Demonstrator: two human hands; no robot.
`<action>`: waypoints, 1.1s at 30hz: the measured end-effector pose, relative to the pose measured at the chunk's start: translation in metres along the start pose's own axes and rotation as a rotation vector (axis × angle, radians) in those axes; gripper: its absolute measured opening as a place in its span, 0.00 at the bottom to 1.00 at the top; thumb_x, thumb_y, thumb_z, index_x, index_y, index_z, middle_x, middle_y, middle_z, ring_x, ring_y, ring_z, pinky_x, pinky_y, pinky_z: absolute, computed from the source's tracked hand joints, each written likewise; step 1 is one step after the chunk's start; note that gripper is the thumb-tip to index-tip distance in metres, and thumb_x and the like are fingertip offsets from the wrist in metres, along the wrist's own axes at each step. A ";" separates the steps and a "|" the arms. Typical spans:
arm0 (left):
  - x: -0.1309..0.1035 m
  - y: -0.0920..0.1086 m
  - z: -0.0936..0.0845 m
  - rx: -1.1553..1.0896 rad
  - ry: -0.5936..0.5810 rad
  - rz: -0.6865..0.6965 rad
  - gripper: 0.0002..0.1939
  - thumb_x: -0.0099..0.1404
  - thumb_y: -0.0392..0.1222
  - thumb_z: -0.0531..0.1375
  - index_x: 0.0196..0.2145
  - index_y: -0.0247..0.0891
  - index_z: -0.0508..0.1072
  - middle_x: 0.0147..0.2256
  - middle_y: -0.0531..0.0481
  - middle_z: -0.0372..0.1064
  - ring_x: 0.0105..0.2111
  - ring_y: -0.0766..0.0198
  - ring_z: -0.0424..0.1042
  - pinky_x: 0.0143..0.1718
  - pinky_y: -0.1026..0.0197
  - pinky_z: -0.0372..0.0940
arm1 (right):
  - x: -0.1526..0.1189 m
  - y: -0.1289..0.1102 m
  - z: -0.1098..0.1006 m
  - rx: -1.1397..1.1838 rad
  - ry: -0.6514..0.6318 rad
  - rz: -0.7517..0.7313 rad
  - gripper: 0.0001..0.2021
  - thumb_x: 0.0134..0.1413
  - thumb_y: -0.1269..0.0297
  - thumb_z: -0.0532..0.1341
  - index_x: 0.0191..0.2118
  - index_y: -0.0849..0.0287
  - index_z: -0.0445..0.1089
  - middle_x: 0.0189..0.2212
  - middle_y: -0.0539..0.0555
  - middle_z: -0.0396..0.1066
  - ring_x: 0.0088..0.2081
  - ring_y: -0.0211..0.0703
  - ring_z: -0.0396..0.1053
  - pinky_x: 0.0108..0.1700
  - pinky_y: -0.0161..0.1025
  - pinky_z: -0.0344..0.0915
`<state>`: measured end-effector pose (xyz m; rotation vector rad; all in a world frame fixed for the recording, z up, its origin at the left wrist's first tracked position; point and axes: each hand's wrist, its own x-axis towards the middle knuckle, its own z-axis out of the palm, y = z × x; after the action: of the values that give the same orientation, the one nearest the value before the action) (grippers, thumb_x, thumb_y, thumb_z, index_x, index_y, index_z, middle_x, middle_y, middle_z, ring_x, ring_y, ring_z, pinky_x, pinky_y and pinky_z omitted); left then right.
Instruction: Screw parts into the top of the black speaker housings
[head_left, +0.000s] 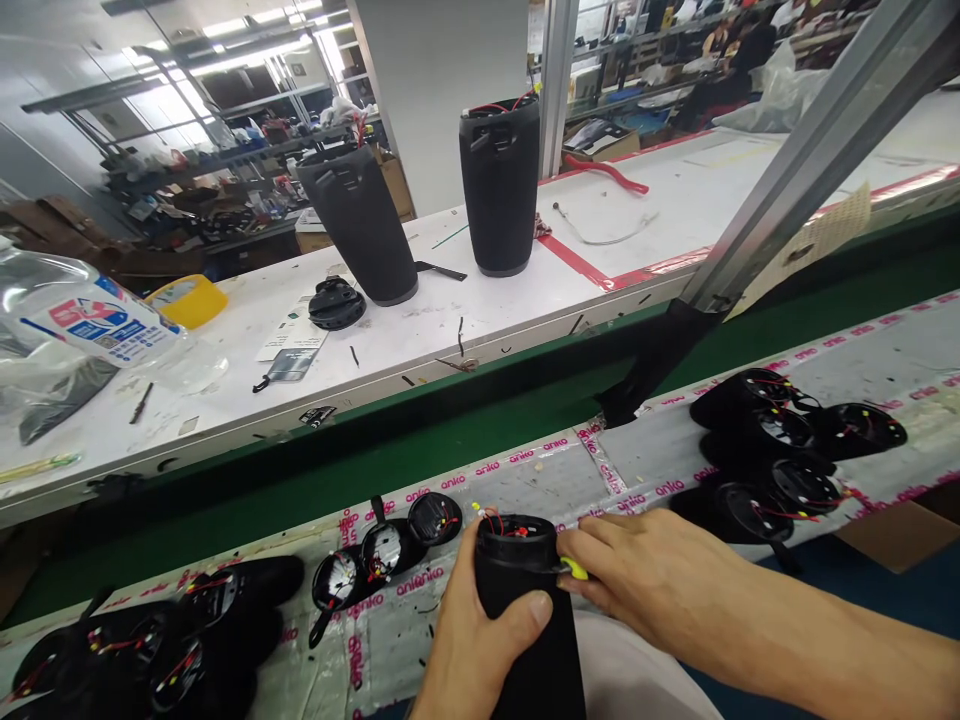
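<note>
- The black speaker body (529,620) stands upright at the bottom middle of the view, at the near edge of the taped bench (660,450), its open top toward the camera.
- Red wires (499,522) loop out of the open top; these look thin and easy to snag, so they are no place to take hold.
- The left hand (469,645) is wrapped around the body from the left, thumb across the front, holding it firmly around its upper part.
- The right hand (645,575) comes in from the right with fingers close together, pinching a small yellow-green piece (576,568) against the rim of the body; whether it is a tool tip or a part I cannot tell.
- The shell looks stiff and cloth-covered, so probably not slippery; a grip around the middle of the wall seems the safest hold. It is tall and narrow and would likely tip if let go carelessly.
- Judging by its bulk it is moderately heavy for one hand.
- Just left of it lie round black caps (386,550) with wires, and more in a pile (150,640) at the far left.
- Another heap of black caps (787,450) lies to the right.
- Beyond the green belt (450,440), two more speaker bodies (499,185) stand on the white table (525,290).
</note>
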<state>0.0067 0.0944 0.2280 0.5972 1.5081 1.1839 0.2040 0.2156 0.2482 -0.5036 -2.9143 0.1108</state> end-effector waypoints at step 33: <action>0.000 -0.004 0.006 0.220 0.131 0.007 0.51 0.55 0.57 0.71 0.71 0.34 0.62 0.67 0.33 0.71 0.71 0.36 0.64 0.74 0.38 0.53 | 0.009 -0.001 0.008 0.075 -0.184 0.032 0.04 0.70 0.63 0.65 0.42 0.54 0.70 0.31 0.50 0.78 0.27 0.49 0.76 0.24 0.45 0.50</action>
<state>0.0131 0.0950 0.2252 0.6824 1.7639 1.0871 0.1939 0.2178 0.2420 -0.5559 -3.0661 0.2844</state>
